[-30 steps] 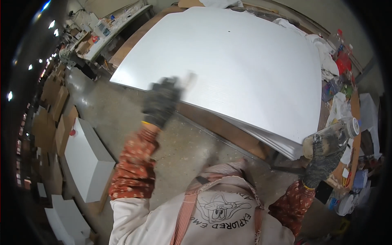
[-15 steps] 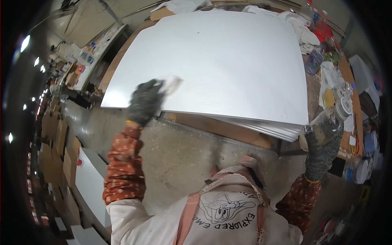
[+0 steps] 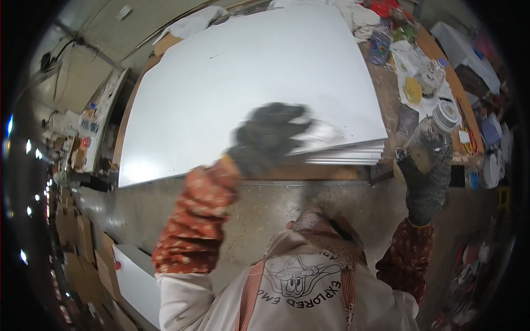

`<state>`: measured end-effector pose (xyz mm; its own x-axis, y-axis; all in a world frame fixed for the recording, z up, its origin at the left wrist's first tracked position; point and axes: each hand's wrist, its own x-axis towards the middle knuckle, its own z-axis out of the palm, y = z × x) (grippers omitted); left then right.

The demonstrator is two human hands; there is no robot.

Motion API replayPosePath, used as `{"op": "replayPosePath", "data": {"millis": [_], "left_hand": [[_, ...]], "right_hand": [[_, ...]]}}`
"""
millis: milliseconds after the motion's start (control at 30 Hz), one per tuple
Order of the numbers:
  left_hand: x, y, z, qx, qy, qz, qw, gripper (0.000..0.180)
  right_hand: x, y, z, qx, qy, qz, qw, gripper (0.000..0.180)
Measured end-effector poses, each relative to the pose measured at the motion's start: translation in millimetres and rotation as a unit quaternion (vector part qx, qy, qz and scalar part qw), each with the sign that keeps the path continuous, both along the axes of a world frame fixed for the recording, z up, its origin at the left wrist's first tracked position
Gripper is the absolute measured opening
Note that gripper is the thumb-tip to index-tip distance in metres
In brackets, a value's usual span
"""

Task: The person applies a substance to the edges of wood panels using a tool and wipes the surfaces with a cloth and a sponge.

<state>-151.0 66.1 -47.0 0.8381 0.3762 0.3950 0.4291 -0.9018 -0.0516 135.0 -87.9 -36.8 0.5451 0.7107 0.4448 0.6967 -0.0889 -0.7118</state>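
Note:
A large white panel lies flat on top of a stack of similar white panels, whose edges show at the near right. My left hand, in a dark knit glove and smeared by motion, presses a crumpled white cloth against the top panel near its front edge. Off the panel's right corner, my right hand, gloved too, is wrapped round a clear plastic bottle with a wide white cap. The bottle is tilted, and its lower part is partly hidden by the glove.
On the table's right side are a clear bottle with a label, a yellow sponge, a dark block and white rags. Cardboard and a white board stand at the lower left.
My left hand has swept the cloth rightward along the panel's front part. My right hand still grips the bottle. The whole view has turned, shifting the table leftward.

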Motion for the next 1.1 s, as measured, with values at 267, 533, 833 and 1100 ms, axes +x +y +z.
{"op": "replayPosePath", "data": {"millis": [267,533,833,1100], "left_hand": [[-188.1,-5.2,19.4,0.064,-0.006,0.242,0.968,0.034],[-4.0,-12.5,25.2,0.02,0.013,0.018,1.0,0.038],[-187.3,4.5,4.2,0.036,-0.095,0.386,0.917,0.031],[-201.7,-13.4,4.8,-0.096,-0.33,0.377,0.86,0.034]], "right_hand": [[22.2,-18.3,-16.5,0.018,-0.034,0.001,0.999,0.068],[-2.2,10.3,-6.8,0.043,-0.178,0.15,0.972,0.074],[-55.4,35.1,38.9,-0.008,-0.274,0.279,0.92,0.064],[-115.9,65.4,63.3,-0.207,-0.389,0.356,0.824,0.073]]}}
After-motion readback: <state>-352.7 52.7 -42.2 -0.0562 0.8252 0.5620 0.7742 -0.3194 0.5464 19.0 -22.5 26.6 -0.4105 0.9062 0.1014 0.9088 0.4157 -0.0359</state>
